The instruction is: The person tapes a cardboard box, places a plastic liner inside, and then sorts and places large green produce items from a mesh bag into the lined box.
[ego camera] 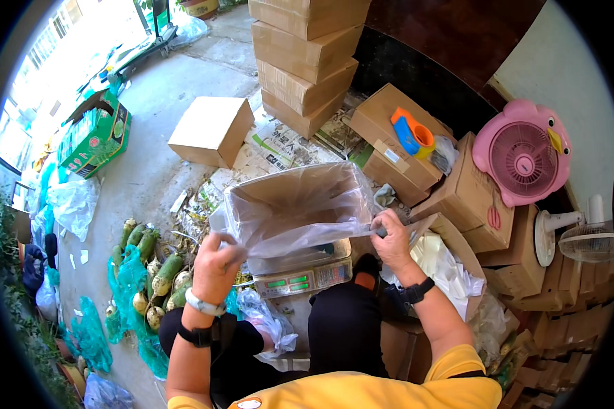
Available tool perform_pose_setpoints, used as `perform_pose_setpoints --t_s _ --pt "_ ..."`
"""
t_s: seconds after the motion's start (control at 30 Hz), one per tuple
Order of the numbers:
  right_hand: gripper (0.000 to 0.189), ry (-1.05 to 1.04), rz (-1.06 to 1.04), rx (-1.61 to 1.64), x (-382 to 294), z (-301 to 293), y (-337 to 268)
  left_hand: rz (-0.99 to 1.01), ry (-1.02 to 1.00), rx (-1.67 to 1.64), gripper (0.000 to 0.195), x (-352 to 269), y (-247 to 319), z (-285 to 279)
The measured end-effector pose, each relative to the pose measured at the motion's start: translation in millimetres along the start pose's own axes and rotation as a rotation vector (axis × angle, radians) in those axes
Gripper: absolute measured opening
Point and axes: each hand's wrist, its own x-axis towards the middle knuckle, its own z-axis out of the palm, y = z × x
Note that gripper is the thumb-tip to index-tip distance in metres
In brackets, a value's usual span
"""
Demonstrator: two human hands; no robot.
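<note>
An open cardboard box (307,199) lined with a clear plastic bag (291,237) stands on a digital scale (302,278) with lit green displays. My left hand (220,266), slightly blurred, pinches the bag's edge at the box's near left corner. At the near right corner my right hand (391,237) grips the bag's other edge. Nothing but the liner shows inside the box. Green and white radishes (166,276) lie on the floor beside my left arm, partly in green plastic netting or film (130,281).
Stacked cartons (307,71) and a closed carton (210,128) stand ahead. An orange and blue tape dispenser (412,135) sits on a carton at right, near a pink fan (524,158). An open carton of white packaging (440,266) stands by my right arm; a green box (97,135) is far left.
</note>
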Motion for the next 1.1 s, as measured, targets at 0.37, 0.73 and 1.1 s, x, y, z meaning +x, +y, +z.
perform_pose_setpoints --t_s 0.37,0.73,1.1 --pt "0.032 -0.336 -0.135 -0.111 -25.7 34.7 34.1 -0.405 -0.392 0.177 0.014 -42.3 -37.5 21.8" --pt "0.047 -0.084 0.450 0.718 14.4 9.0 24.6 0.147 -0.921 0.016 0.020 145.8 31.7 24.1" --pt "0.084 -0.457 0.282 0.591 54.3 12.5 9.0 0.093 -1.427 0.348 0.058 143.9 -80.0 271.6"
